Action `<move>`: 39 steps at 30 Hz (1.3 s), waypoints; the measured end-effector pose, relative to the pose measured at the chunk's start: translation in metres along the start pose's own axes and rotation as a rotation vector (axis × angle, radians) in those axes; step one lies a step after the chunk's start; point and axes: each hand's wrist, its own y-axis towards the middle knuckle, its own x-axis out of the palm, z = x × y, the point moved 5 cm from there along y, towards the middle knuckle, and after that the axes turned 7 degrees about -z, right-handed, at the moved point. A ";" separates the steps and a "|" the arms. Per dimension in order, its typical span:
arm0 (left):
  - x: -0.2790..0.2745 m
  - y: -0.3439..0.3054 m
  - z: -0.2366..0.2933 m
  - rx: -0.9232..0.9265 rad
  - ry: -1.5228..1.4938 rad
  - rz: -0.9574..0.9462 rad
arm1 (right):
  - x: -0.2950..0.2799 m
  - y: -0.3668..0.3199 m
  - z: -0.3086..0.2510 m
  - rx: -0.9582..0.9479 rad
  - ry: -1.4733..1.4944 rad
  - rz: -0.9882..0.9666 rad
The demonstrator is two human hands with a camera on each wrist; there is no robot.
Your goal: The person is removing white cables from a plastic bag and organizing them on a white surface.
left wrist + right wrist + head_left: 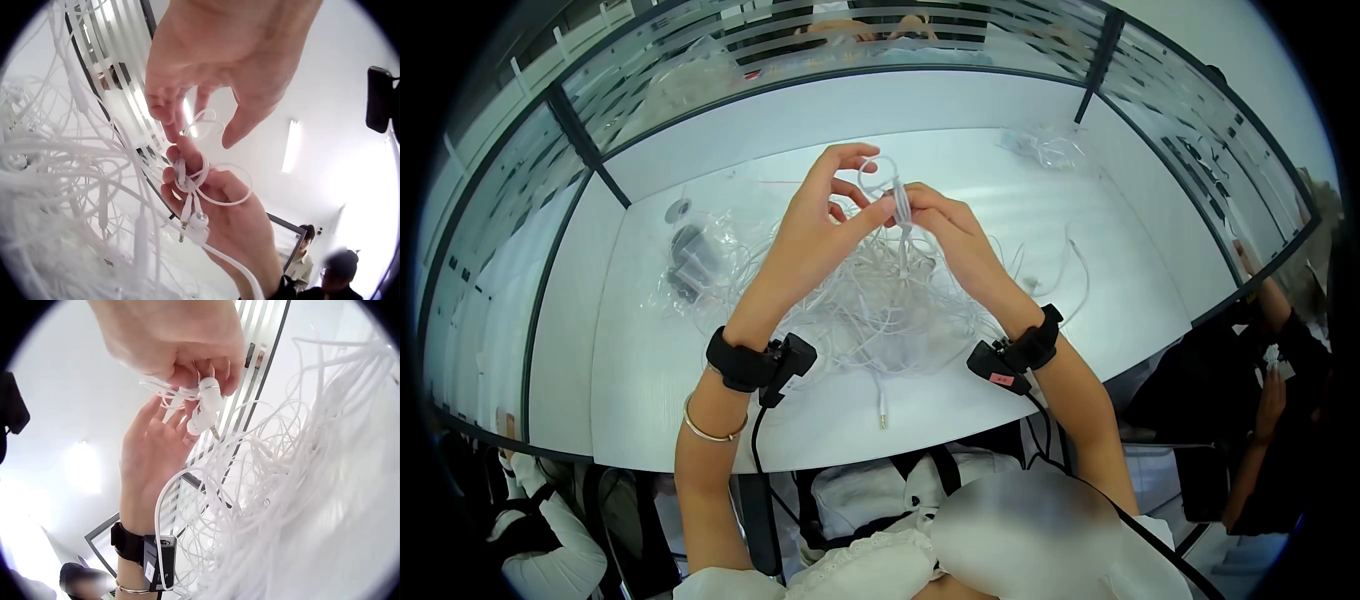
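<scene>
Both hands are raised over a tangled heap of white earphone cables [880, 300]. My right hand [960, 235] pinches a small coiled bundle of white cable [902, 205], with earbuds [199, 225] and a metal-tipped plug [182, 236] hanging from it in the left wrist view. The left hand [825, 220] is beside the bundle, its fingers spread and bent around a loose loop; its thumb is near the right fingertips. In the right wrist view the earbuds [210, 394] hang just below the right hand [175, 340].
Clear plastic bags with dark items [692, 262] lie left of the heap, another clear bag [1045, 148] at the back right. A plug [883, 418] lies near the front edge. Low white partitions [850, 105] enclose the table. Other people sit at both sides.
</scene>
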 end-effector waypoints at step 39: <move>0.003 0.007 -0.044 -0.056 -0.268 -0.017 | -0.007 -0.006 -0.020 -0.091 -0.750 0.071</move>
